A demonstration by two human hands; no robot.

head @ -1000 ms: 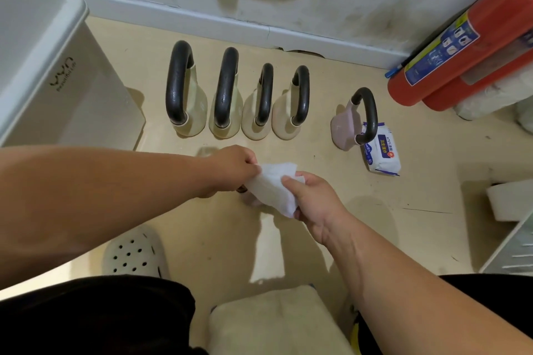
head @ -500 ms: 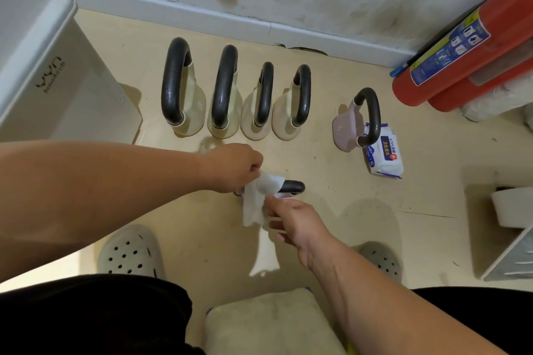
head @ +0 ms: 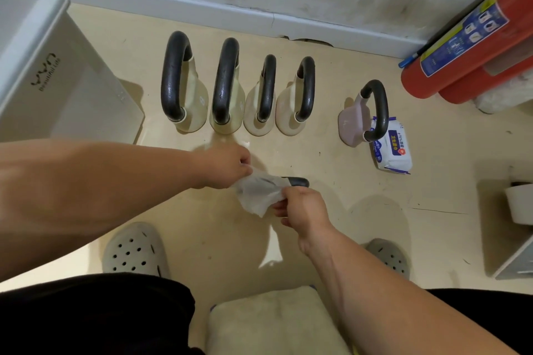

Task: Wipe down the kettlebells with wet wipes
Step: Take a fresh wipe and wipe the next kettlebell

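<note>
Both hands pinch one wet wipe [head: 261, 192] draped over a kettlebell handle [head: 297, 181] on the floor [head: 331, 225]: the left hand [head: 223, 166] grips its upper corner, the right hand [head: 302, 207] its lower edge. Only the handle's dark end shows; the kettlebell's body is hidden beneath the wipe and hands.

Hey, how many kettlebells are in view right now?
6. Four cream ones stand in a row by the wall, a pink one sits beside the wipes pack, and one lies mostly hidden under the wipe.
</note>
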